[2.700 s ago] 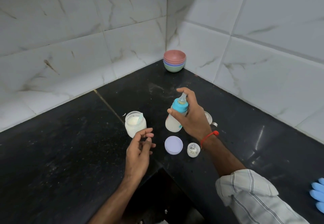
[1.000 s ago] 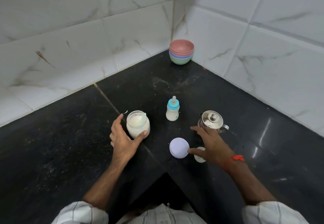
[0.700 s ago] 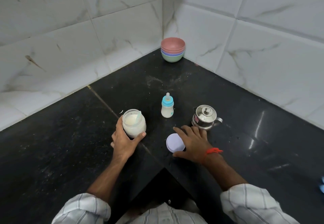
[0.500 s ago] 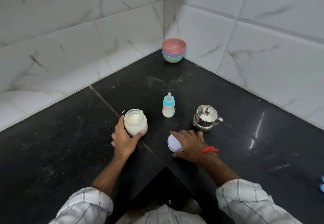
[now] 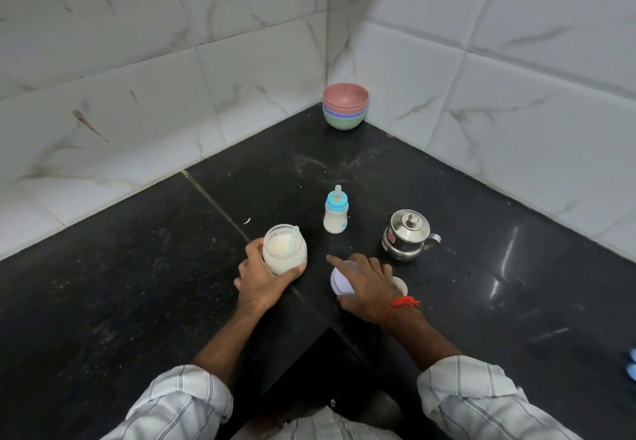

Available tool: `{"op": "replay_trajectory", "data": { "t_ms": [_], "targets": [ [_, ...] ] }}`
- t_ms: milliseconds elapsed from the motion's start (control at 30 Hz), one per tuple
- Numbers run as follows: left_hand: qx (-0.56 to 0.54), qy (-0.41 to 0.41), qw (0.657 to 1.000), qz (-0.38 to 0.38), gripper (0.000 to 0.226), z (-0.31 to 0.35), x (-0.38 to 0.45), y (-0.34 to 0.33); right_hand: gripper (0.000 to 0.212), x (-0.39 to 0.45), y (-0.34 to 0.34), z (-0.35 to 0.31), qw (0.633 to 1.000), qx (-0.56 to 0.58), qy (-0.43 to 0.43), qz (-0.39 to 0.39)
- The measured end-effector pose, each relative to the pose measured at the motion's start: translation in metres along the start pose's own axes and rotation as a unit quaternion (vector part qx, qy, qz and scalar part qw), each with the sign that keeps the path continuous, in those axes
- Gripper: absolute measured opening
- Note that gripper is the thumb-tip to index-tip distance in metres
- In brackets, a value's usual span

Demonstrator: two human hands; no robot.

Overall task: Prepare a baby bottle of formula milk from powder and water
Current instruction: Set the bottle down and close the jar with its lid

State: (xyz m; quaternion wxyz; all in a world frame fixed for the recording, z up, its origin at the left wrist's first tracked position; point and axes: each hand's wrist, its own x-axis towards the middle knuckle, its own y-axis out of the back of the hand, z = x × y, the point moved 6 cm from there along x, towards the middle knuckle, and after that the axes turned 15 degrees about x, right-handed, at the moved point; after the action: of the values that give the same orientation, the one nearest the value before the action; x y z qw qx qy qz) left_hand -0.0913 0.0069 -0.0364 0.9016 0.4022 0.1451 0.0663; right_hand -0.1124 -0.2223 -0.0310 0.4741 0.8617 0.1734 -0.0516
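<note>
The baby bottle point(image 5: 336, 216), with a blue collar, a clear teat and milky liquid inside, stands upright on the black counter point(image 5: 137, 284), free of both hands. My left hand point(image 5: 261, 276) is wrapped around the open glass jar of white powder point(image 5: 284, 249); a pale scoop point(image 5: 294, 236) leans inside it. My right hand point(image 5: 366, 284) lies over the lilac jar lid point(image 5: 339, 281), fingers closing on its rim. The small clear bottle cap point(image 5: 401, 286) peeks out just right of that hand.
A small steel lidded pot point(image 5: 407, 234) stands right of the bottle. Stacked coloured bowls point(image 5: 345, 105) sit in the tiled corner. The counter has an inner cut-out corner right in front of me. Something blue point(image 5: 631, 364) shows at the right edge.
My right hand set the bottle down on the counter and came back onto the lilac lid. My left hand closed around the powder jar and stays there.
</note>
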Motion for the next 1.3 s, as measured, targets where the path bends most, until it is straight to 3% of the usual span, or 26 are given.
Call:
{"op": "replay_trajectory", "data": {
  "t_ms": [67, 167, 300, 600, 933, 1133, 1300],
  "targets": [
    [0.006, -0.015, 1.0, -0.006, 0.094, 0.003, -0.003, 0.0, 0.083, -0.005, 0.017, -0.009, 0.988, 0.131, 0.034, 0.081],
    [0.007, -0.047, 0.999, -0.01, 0.096, 0.007, -0.009, 0.0, 0.066, -0.011, 0.044, -0.027, 0.916, 0.347, 0.104, 0.174],
    [0.0, -0.062, 0.998, -0.02, 0.093, 0.009, -0.015, 0.0, 0.048, -0.005, 0.059, -0.06, 0.861, 0.429, 0.173, 0.209],
    [0.034, -0.067, 0.997, -0.03, 0.099, 0.008, -0.015, -0.004, 0.046, 0.029, 0.026, -0.079, 0.933, 0.28, 0.142, 0.173],
    [0.038, -0.063, 0.997, -0.031, 0.101, 0.003, -0.011, -0.007, 0.087, 0.049, 0.021, -0.091, 0.987, 0.12, 0.097, 0.034],
    [0.02, -0.058, 0.997, -0.039, 0.104, 0.0, -0.009, -0.008, 0.088, 0.063, 0.029, -0.108, 0.996, -0.041, 0.062, -0.052],
    [0.007, -0.056, 0.998, -0.033, 0.102, 0.001, -0.011, -0.006, 0.085, 0.075, 0.038, -0.123, 0.988, -0.106, 0.075, -0.086]
  ]
}}
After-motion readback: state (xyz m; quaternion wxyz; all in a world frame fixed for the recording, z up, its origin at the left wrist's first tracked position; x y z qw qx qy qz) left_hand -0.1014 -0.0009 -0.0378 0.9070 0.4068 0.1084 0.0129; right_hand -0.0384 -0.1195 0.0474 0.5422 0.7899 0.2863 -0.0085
